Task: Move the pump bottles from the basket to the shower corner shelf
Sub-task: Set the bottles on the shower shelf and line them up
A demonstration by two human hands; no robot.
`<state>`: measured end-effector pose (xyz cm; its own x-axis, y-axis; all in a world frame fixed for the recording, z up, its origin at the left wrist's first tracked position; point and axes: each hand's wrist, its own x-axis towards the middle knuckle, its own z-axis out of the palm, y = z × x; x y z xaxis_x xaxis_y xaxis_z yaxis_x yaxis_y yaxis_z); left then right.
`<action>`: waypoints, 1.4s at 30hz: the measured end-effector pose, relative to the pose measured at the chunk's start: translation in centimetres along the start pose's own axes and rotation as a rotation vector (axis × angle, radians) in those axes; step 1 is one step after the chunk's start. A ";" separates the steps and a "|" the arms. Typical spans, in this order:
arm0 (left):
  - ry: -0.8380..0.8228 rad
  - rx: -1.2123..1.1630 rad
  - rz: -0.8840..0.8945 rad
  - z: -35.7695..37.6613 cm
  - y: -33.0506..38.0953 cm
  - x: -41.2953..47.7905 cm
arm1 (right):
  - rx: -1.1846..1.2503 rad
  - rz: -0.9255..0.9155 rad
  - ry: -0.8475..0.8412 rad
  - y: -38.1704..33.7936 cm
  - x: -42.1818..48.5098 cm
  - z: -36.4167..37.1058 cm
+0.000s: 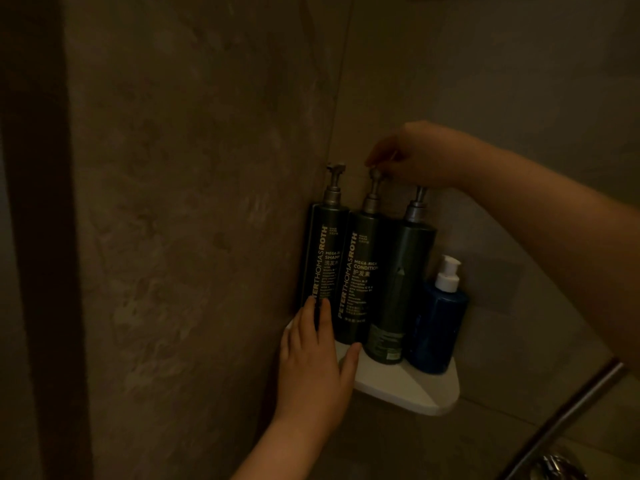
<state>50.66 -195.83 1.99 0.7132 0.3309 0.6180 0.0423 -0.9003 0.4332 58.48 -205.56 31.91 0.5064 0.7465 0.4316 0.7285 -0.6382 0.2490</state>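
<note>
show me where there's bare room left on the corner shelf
Only the shelf front lip is bare, between left hand and blue bottle. The back is packed; right hand pinches the conditioner bottle pump.

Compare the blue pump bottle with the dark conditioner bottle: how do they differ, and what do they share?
The blue bottle is much shorter than the conditioner bottle. Its pump is white; the conditioner bottle's is grey. The right hand pinches the conditioner bottle's pump; the blue bottle is untouched. Both stand upright on the corner shelf.
</note>
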 end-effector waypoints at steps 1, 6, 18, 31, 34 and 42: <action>0.004 -0.004 0.003 -0.1 0.1 -0.1 | 0.008 -0.002 -0.004 0.1 -0.1 0.0; 0.005 -0.025 0.020 -0.4 0.3 -0.4 | 0.026 -0.030 -0.049 0.3 -0.5 0.0; 0.046 -0.134 0.040 -1.7 1.4 -1.4 | 0.032 -0.141 0.021 -0.7 -2.3 -0.9; 0.091 -0.343 0.047 -1.7 2.1 -1.3 | 0.129 -0.236 0.062 -2.3 -4.2 -2.2; 0.109 -0.341 0.055 -1.6 2.2 -1.0 | 0.145 -0.237 0.055 -2.4 -4.4 -2.4; 0.129 -0.384 0.073 -1.4 2.3 -0.1 | 0.166 -0.204 0.051 -2.0 -4.4 -2.3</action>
<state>49.69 -197.56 3.85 0.6101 0.3249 0.7226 -0.2870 -0.7595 0.5838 53.71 -207.98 31.46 0.3207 0.8433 0.4313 0.8807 -0.4330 0.1918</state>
